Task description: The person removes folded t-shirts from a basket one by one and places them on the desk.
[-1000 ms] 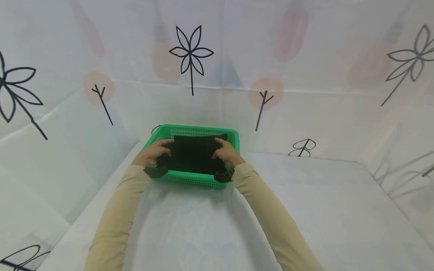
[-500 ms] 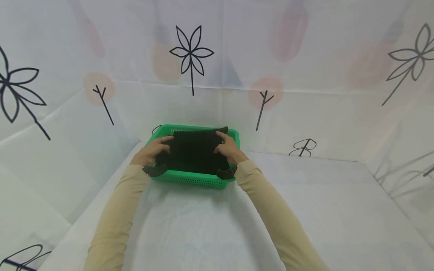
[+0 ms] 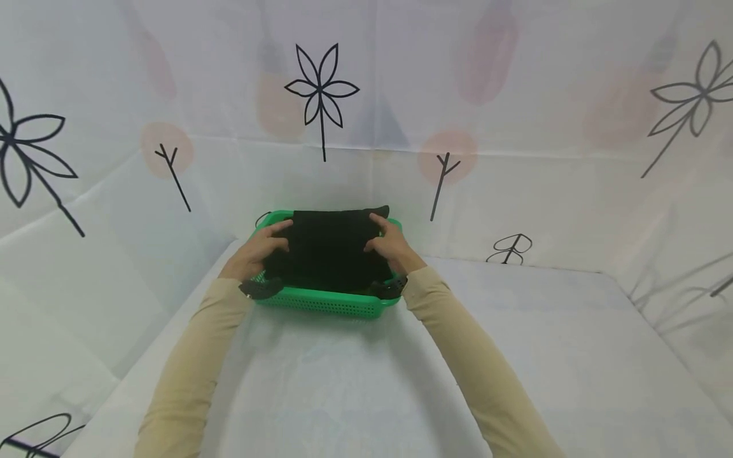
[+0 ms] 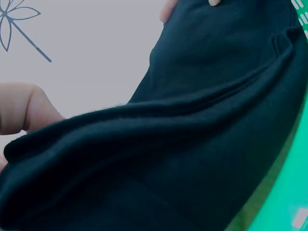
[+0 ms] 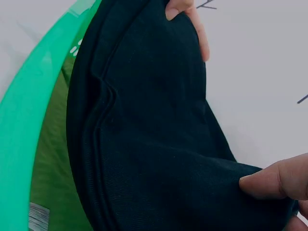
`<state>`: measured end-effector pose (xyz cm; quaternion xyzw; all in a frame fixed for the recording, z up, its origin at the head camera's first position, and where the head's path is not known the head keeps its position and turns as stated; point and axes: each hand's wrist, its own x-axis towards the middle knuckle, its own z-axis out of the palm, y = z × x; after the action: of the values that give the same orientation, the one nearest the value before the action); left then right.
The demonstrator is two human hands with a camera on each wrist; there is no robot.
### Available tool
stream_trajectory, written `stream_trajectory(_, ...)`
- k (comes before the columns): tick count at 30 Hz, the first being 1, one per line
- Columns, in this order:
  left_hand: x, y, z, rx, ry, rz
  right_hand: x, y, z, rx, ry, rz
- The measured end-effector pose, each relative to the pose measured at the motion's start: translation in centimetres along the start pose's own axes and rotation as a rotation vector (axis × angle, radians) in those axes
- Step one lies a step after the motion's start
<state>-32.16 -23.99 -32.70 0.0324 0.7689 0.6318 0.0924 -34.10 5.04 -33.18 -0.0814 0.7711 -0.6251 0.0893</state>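
Observation:
Between my two hands a folded black cloth (image 3: 332,251) is held up over a green plastic basket (image 3: 323,303). Its layered folds show in both wrist views. My left hand (image 3: 254,250) grips the left side near the upper corner; in the left wrist view part of its fingers is hidden behind the fabric. At the right upper corner my right hand (image 3: 395,247) pinches the cloth, its thumb (image 5: 269,183) pressed on the near face. The cloth hides most of the basket's inside.
Under the cloth, green fabric (image 5: 60,163) lies inside the basket, with a small grey patch (image 5: 38,216) at its edge. The basket stands on a white-covered table (image 3: 343,375), close to a white backdrop (image 3: 372,114) printed with flowers.
The black cloth has risen, its top edge now covering much of the basket's back rim. Both hands have moved up with it, and the right hand has also shifted slightly right.

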Motion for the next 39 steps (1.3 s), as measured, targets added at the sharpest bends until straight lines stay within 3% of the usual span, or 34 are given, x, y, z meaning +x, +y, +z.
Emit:
stream_trajectory(15,-0.8,1.3,1.0,-0.022,0.042,0.019,-0.9,-1.3,-1.1,0.021,0.012,-0.05)
stream_trajectory(33,-2.7,1.6,1.5,-0.184,-0.014,0.076,-2.2,-2.0,-2.6,0.039,0.001,-0.087)
stream_trajectory(39,-3.2,2.0,1.8,-0.197,-0.029,0.083,-2.9,-2.1,-3.5,-0.017,-0.011,-0.103)
